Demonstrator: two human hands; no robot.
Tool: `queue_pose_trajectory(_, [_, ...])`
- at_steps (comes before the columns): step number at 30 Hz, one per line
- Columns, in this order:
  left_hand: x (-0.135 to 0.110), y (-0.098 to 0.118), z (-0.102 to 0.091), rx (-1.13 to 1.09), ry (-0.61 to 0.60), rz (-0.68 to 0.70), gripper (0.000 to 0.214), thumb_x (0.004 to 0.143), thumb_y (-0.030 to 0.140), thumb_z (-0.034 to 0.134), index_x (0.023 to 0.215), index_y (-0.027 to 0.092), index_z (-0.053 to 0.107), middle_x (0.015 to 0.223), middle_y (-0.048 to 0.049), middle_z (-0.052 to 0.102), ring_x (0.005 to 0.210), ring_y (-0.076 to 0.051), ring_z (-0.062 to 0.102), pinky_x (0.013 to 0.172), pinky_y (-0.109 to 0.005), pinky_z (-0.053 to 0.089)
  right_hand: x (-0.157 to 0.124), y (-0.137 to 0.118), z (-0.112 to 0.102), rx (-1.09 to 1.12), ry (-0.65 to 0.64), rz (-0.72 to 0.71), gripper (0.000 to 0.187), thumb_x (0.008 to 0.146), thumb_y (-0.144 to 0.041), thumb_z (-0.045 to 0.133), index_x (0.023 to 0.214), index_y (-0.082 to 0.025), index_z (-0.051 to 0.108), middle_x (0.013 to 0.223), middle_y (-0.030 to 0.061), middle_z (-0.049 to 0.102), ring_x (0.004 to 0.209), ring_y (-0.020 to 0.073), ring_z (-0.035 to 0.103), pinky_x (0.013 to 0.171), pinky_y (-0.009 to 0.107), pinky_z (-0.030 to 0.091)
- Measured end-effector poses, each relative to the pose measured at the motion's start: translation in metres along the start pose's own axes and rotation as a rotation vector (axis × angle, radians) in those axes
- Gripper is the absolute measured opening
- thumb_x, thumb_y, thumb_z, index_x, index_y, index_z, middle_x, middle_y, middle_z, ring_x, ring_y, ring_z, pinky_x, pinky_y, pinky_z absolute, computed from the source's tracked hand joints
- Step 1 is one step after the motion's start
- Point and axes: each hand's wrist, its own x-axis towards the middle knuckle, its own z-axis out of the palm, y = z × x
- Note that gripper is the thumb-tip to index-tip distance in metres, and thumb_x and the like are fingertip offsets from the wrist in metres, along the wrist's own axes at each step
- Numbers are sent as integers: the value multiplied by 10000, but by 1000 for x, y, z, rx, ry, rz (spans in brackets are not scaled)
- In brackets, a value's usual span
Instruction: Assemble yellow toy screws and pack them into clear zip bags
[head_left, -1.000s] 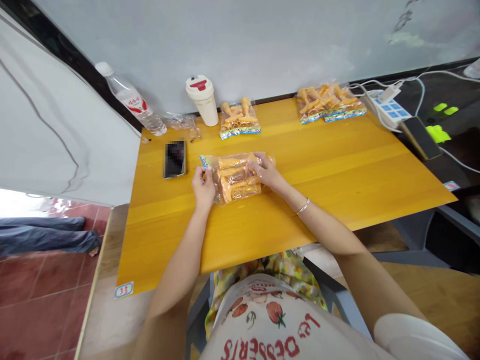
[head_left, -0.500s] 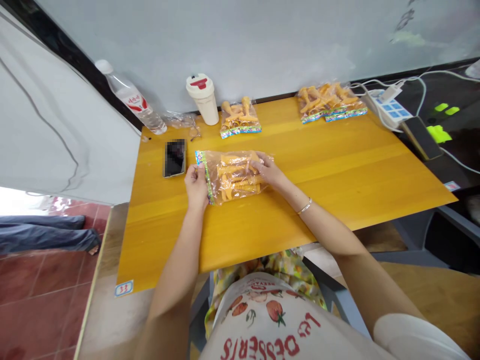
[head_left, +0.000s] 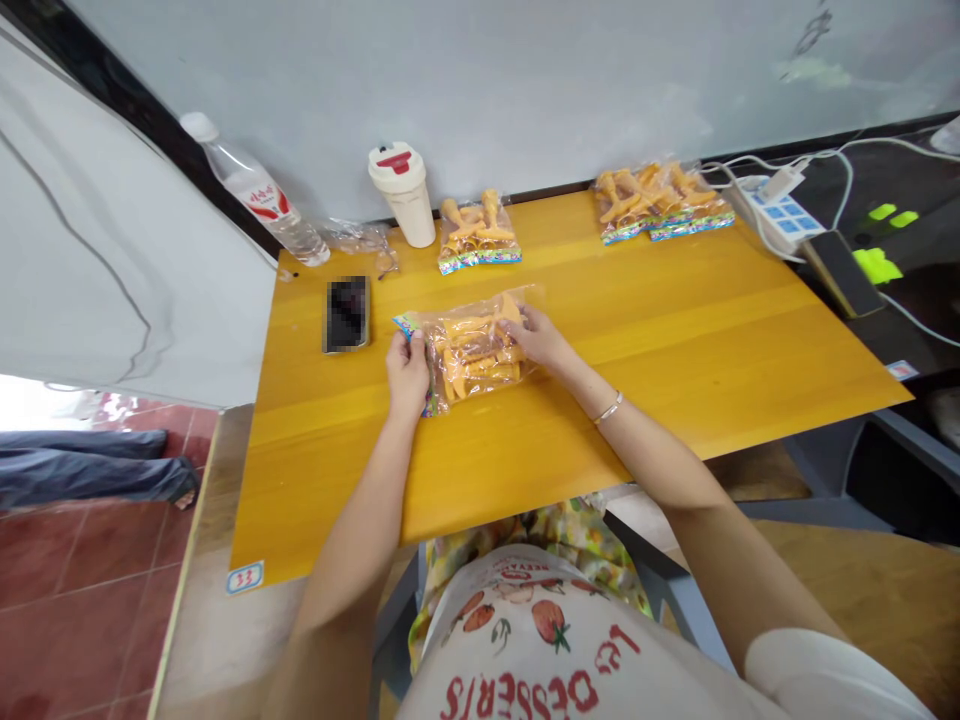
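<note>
A clear plastic bag (head_left: 480, 352) with orange toy pieces inside lies in front of me, its colourful header strip at the left end. My left hand (head_left: 409, 375) grips that strip, thumb on top, and the strip is bent under the fingers. At the bag's other end, my right hand (head_left: 536, 335) pinches the plastic around an orange piece near the upper right. Several orange shapes show through the film, some looking like toy tools with ridged handles. Which exact kind they are I cannot tell.
Beyond the bag stand a white lidded cup (head_left: 405, 195) and a water bottle (head_left: 255, 190). A phone (head_left: 346, 314) lies left. Similar bags (head_left: 480, 232) and more bags (head_left: 664, 200) rest along the back edge. A power strip (head_left: 780, 215) with cables is at right.
My left hand has moved slightly right, folding the header strip inward toward the orange pieces. My right hand stays on the bag's right end, with hardly any shift.
</note>
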Motion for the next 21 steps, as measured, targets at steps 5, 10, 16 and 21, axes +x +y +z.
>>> queue_pose_trajectory(5, [3,0,-3,-5,47,10,360,895,460,606,711,199,438,637,66,398,591,-93,366,590,-229,303,1,1,-6,-7,-32,-7,315,833,-372,670,1086,-191,620,958,65,729,897,210,681,811,349,574])
queue_pose_trajectory(10, [3,7,-6,-89,69,-82,334,879,433,631,726,201,445,602,78,395,534,-83,341,536,-221,284,-1,-3,-10,-3,-79,-7,226,850,-332,642,1043,-217,629,955,56,721,861,205,668,789,345,575])
queue_pose_trajectory(16, [10,18,-14,-128,171,-120,310,884,353,645,701,190,455,576,84,393,510,-66,320,514,-205,265,3,-8,-19,-94,1,15,223,853,-250,601,1065,-182,617,909,21,688,826,166,629,827,319,535])
queue_pose_trajectory(21, [17,22,-25,-121,189,-160,311,864,322,673,683,188,458,566,82,412,503,-61,335,498,-195,264,7,-13,-19,-12,37,108,381,845,-198,590,1223,-146,584,831,16,677,745,151,622,745,285,530])
